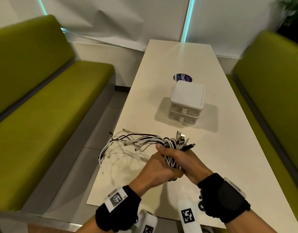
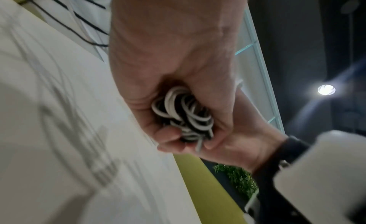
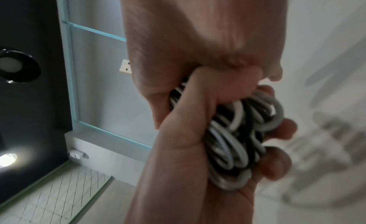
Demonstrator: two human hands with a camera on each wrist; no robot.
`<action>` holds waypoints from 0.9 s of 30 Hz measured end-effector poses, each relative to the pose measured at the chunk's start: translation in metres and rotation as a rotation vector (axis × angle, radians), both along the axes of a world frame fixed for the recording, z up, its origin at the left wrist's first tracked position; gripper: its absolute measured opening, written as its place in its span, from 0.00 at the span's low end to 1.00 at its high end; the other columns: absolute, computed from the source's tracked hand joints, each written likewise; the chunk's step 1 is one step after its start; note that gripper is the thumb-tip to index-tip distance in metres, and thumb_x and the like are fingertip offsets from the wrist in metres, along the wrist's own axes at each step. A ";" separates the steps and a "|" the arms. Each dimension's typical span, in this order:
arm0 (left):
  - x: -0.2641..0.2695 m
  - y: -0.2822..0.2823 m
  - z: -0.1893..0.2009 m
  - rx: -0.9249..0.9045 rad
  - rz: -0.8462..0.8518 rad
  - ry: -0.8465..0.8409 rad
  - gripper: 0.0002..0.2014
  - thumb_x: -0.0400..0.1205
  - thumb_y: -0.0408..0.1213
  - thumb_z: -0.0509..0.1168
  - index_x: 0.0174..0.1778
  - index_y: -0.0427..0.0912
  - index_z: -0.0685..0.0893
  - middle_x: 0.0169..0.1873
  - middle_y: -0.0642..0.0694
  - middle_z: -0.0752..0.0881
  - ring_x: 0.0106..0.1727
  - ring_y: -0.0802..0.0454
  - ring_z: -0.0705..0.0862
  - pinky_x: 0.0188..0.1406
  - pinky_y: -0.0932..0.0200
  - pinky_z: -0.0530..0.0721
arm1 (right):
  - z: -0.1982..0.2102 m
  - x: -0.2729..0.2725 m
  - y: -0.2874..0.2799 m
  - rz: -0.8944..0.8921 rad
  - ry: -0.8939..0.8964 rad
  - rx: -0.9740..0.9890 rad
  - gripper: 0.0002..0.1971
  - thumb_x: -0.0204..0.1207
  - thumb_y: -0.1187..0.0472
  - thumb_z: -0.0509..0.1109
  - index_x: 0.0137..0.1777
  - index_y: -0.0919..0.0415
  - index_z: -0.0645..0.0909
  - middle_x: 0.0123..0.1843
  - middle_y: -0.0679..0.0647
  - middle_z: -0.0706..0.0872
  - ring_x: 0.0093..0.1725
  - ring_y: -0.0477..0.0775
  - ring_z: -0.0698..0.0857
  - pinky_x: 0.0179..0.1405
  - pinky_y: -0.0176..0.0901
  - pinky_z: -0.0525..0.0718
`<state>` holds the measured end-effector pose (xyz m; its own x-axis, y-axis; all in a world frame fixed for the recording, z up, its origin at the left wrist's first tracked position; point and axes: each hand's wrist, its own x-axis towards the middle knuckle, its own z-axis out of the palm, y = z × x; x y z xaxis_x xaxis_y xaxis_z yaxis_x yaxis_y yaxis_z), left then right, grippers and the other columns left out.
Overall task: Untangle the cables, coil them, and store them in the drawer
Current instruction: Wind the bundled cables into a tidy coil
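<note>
A tangled bundle of white and black cables (image 1: 170,145) is held above the near part of the white table (image 1: 161,73). Both hands grip it together: my left hand (image 1: 153,169) from the lower left, my right hand (image 1: 188,160) from the right. Plug ends (image 1: 182,139) stick up out of the knot, and loose strands (image 1: 126,142) fan out to the left over the table edge. In the left wrist view, my left hand (image 2: 168,63) is curled round cable loops (image 2: 184,114). In the right wrist view, my right hand (image 3: 198,47) clasps the loops (image 3: 237,133). The white two-drawer box (image 1: 187,105) stands mid-table, both drawers closed.
Green benches flank the table on the left (image 1: 44,98) and right (image 1: 271,98). A round blue sticker (image 1: 182,77) lies just behind the drawer box. A plant (image 1: 293,12) stands at the far right corner. Grey floor shows left of the table.
</note>
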<state>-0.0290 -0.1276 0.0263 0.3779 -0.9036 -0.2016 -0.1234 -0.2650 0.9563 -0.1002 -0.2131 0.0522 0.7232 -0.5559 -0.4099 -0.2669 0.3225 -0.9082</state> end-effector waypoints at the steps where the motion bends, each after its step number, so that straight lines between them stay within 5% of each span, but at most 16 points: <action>1: -0.004 -0.001 0.000 0.003 0.031 0.000 0.06 0.65 0.24 0.68 0.33 0.38 0.81 0.24 0.48 0.83 0.26 0.53 0.81 0.27 0.58 0.77 | 0.002 0.000 -0.002 0.041 0.005 -0.044 0.08 0.69 0.58 0.81 0.44 0.61 0.90 0.42 0.55 0.92 0.47 0.52 0.91 0.61 0.55 0.85; 5: -0.010 -0.008 0.004 -0.013 0.108 0.019 0.04 0.63 0.23 0.66 0.29 0.34 0.78 0.21 0.46 0.79 0.22 0.51 0.77 0.22 0.60 0.73 | 0.008 -0.002 -0.005 0.065 -0.035 -0.122 0.06 0.67 0.61 0.82 0.44 0.57 0.91 0.45 0.57 0.93 0.49 0.54 0.92 0.61 0.59 0.86; 8: -0.011 -0.012 0.006 -0.015 0.102 -0.035 0.07 0.62 0.25 0.65 0.25 0.41 0.77 0.18 0.47 0.79 0.21 0.50 0.77 0.21 0.57 0.74 | 0.008 -0.005 -0.008 0.086 -0.060 -0.064 0.18 0.64 0.54 0.83 0.51 0.62 0.89 0.51 0.63 0.92 0.54 0.61 0.90 0.61 0.69 0.84; 11: -0.005 -0.016 -0.001 0.004 0.095 -0.153 0.06 0.60 0.31 0.65 0.28 0.45 0.78 0.21 0.49 0.81 0.25 0.44 0.83 0.22 0.52 0.78 | 0.004 -0.004 -0.010 0.103 -0.114 0.032 0.17 0.68 0.59 0.80 0.56 0.65 0.89 0.56 0.60 0.91 0.60 0.55 0.89 0.68 0.59 0.82; 15: -0.009 -0.018 -0.004 0.015 0.104 -0.210 0.07 0.63 0.27 0.65 0.24 0.43 0.77 0.21 0.44 0.81 0.25 0.44 0.84 0.25 0.47 0.82 | -0.005 0.001 -0.007 0.027 -0.080 0.035 0.16 0.62 0.57 0.82 0.46 0.67 0.91 0.51 0.62 0.92 0.56 0.61 0.90 0.64 0.61 0.84; 18: -0.011 -0.014 -0.003 0.036 0.095 -0.236 0.07 0.66 0.26 0.65 0.25 0.41 0.78 0.22 0.43 0.83 0.27 0.49 0.85 0.31 0.47 0.86 | -0.007 0.002 -0.003 0.003 -0.061 0.014 0.06 0.71 0.63 0.77 0.41 0.66 0.91 0.47 0.62 0.93 0.52 0.63 0.91 0.55 0.59 0.87; 20: -0.006 -0.013 -0.001 0.063 0.064 -0.258 0.01 0.65 0.30 0.67 0.30 0.37 0.83 0.27 0.41 0.87 0.31 0.47 0.87 0.34 0.45 0.87 | -0.007 0.001 -0.005 0.014 -0.070 -0.006 0.05 0.73 0.64 0.75 0.41 0.66 0.91 0.46 0.61 0.93 0.50 0.60 0.91 0.44 0.48 0.89; 22: 0.003 -0.008 0.003 0.141 -0.032 -0.319 0.11 0.65 0.43 0.71 0.40 0.44 0.85 0.34 0.46 0.89 0.37 0.49 0.88 0.38 0.46 0.88 | -0.005 0.000 -0.007 0.028 -0.070 -0.020 0.05 0.73 0.66 0.75 0.42 0.67 0.91 0.46 0.61 0.93 0.49 0.57 0.92 0.43 0.45 0.88; 25: 0.019 0.013 0.019 0.409 -0.323 -0.624 0.36 0.62 0.70 0.70 0.63 0.56 0.79 0.51 0.52 0.89 0.52 0.50 0.86 0.51 0.50 0.86 | -0.003 -0.004 -0.012 0.043 -0.067 -0.068 0.06 0.73 0.66 0.75 0.44 0.71 0.90 0.45 0.61 0.93 0.45 0.55 0.91 0.47 0.50 0.87; 27: 0.029 0.030 0.036 0.427 -0.389 -0.755 0.39 0.66 0.70 0.70 0.70 0.55 0.76 0.57 0.54 0.88 0.56 0.54 0.86 0.57 0.52 0.84 | -0.004 -0.010 -0.014 0.083 -0.056 -0.113 0.10 0.75 0.63 0.75 0.41 0.72 0.88 0.40 0.61 0.91 0.38 0.54 0.88 0.39 0.46 0.85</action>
<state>-0.0002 -0.0978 0.0623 0.2311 -0.9000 -0.3696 -0.8225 -0.3836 0.4199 -0.1097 -0.2270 0.0487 0.7887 -0.5334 -0.3056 -0.2360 0.1964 -0.9517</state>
